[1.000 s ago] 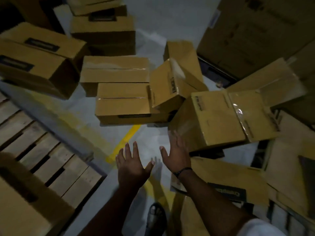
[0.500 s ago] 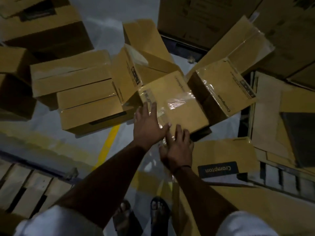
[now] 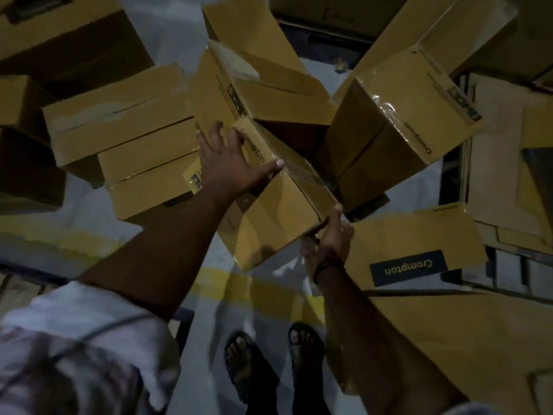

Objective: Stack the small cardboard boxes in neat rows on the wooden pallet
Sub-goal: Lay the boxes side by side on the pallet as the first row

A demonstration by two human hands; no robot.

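A small brown cardboard box [image 3: 278, 211] with clear tape and "Crompton" print sits tilted between my hands, above the floor. My left hand [image 3: 227, 163] lies spread over its upper left face, thumb stretched along the top edge. My right hand [image 3: 329, 241] grips its lower right corner from beneath, thumb up the side. More small boxes lie jumbled around: a pile at the left [image 3: 125, 127], a tipped one behind [image 3: 269, 91], one at the right [image 3: 401, 124]. A sliver of the wooden pallet [image 3: 15, 289] shows at the left edge.
A flat box with a dark Crompton label [image 3: 413, 250] lies on the floor right of my hand. Large cartons [image 3: 68, 46] stand at the upper left. A yellow floor line [image 3: 209, 283] runs under the box. My sandalled feet [image 3: 269, 357] are below.
The view has swung right, away from the pallet. My hands reached forward from empty air, took hold of the taped box and tipped it up off the pile.
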